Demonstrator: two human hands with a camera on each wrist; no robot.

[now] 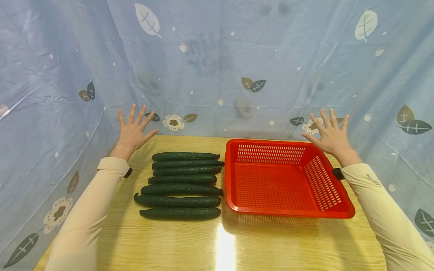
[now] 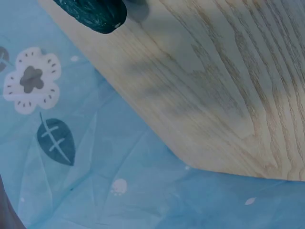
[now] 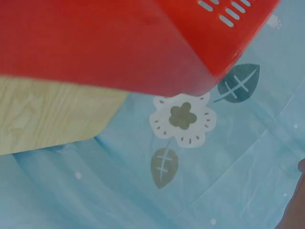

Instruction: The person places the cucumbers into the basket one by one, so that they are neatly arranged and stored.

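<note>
Seven dark green cucumbers [image 1: 181, 189] lay roughly parallel in a row on the table [image 1: 162, 244], just left of a red basket [image 1: 291, 213]. I noted the person's left hand [image 1: 131, 132] near the row's far left end and right hand [image 1: 333, 138] by the basket's far right corner, fingers straight and spread on both.

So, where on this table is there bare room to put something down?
The widest bare patch of table is the near strip, below the seven cucumbers and the red basket in the head view, between the left sleeve and right sleeve. The basket's inside is also free. The cucumbers lie crowded together, with little room between them and the basket.
</note>
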